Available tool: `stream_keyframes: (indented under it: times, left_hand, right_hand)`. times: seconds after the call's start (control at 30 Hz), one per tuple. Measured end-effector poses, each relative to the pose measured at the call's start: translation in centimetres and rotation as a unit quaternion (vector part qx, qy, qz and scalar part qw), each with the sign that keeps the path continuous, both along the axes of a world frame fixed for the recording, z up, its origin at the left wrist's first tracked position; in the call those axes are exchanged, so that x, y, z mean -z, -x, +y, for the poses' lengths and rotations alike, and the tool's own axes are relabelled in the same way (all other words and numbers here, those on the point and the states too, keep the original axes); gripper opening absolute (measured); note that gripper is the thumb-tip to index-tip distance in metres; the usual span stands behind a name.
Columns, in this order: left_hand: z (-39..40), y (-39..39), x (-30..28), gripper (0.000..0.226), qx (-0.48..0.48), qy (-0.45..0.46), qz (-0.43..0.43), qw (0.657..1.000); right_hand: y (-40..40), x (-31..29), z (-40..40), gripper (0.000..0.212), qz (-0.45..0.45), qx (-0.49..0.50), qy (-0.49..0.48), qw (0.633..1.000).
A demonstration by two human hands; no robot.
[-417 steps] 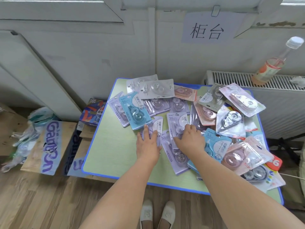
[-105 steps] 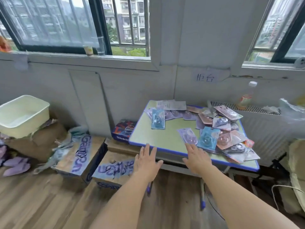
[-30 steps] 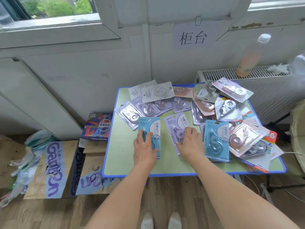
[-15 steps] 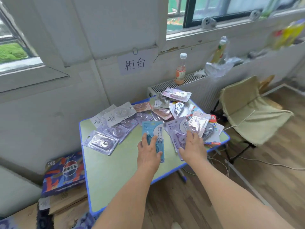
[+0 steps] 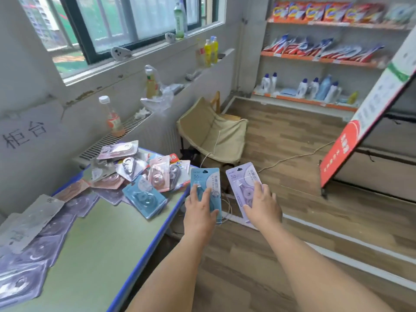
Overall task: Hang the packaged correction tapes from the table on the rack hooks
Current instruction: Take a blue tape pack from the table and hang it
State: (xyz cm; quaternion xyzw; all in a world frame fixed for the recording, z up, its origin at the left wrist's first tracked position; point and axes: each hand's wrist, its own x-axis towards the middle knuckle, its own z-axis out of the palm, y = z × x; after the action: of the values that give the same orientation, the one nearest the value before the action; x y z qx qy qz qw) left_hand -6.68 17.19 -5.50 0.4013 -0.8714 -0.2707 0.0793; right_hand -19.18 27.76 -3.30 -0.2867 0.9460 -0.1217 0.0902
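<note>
My left hand (image 5: 199, 212) holds a blue correction tape pack (image 5: 206, 183) upright in the air, just past the right edge of the green table (image 5: 101, 244). My right hand (image 5: 261, 206) holds a lilac correction tape pack (image 5: 242, 179) beside it, over the wooden floor. Several more packs (image 5: 139, 174) in pink, blue, lilac and grey lie heaped on the table to the left. No rack hooks show in the head view.
A folding chair (image 5: 213, 134) with a cream seat stands past the table by the radiator. A leaning red-and-white sign board (image 5: 364, 122) stands at the right. Store shelves (image 5: 315, 57) with bottles and packets line the far wall. A cable runs across the floor.
Both packs were lifted off the table and carried right, past its edge. The view swung right from the table toward the chair and shelves.
</note>
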Motion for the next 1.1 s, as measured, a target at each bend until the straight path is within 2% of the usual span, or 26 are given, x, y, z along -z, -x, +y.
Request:
stream_keyframes:
  times: [0.2,0.63,0.87,1.1]
  left_hand:
    - [8.9,8.9,-1.1,0.062,0.107,0.013,-0.002,0.994]
    - [31.1,25.1,-2.2,0.061,0.262,0.040,-0.008,0.964]
    - [39.0,34.2,-2.3,0.060,0.336,0.058,-0.010,0.940]
    - [43.0,45.3,-2.2,0.063,0.378,0.059,0.002,0.924]
  right_hand:
    - [6.3,-0.7,12.0,0.066,0.010,0.116,0.005,0.993]
    - [18.4,-1.5,36.7,0.067,0.011,0.268,0.019,0.963]
    - [24.6,-0.8,45.2,0.064,0.018,0.344,0.009,0.939]
    - [33.9,-1.3,49.7,0.063,0.030,0.393,0.015,0.919]
